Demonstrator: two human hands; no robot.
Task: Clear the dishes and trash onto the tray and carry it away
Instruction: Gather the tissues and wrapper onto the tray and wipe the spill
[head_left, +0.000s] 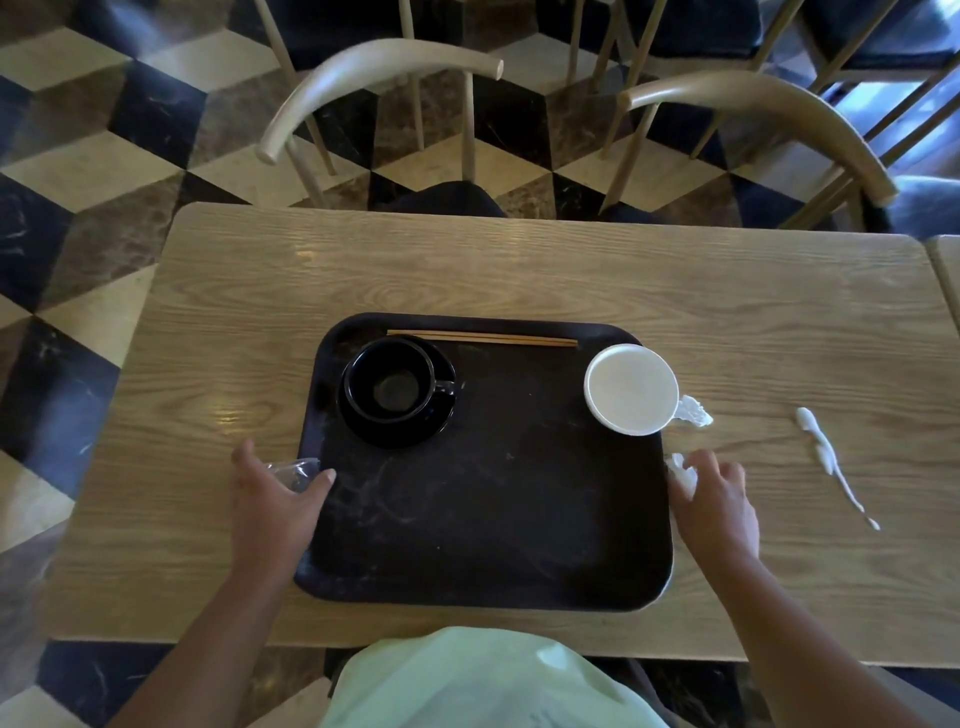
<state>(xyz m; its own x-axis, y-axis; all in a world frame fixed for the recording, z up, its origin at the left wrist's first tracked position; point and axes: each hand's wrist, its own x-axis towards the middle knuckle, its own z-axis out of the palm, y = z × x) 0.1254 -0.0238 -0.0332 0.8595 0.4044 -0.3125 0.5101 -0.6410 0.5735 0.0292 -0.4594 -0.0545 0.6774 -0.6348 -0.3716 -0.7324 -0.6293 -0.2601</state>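
Lying at three o'clock of the right hand (714, 496), the twisted paper wrapper (831, 460) runs long-axis twelve to five — nearest that hand, which pinches a white scrap (681, 470). Left hand (275, 488) holds clear plastic (293, 470). Tray (483, 545) carries black cup (389, 376), chopsticks (482, 339), white cup (631, 388).

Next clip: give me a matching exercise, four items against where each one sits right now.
Items:
1. black cup
2. chopsticks
3. white cup
4. twisted wrapper

Places:
A. on the bare table, right of the tray
B. tray's right far corner
C. along the tray's far edge
D. on a black saucer

Pairs: 1-D, 2-C, 3-B, 4-A
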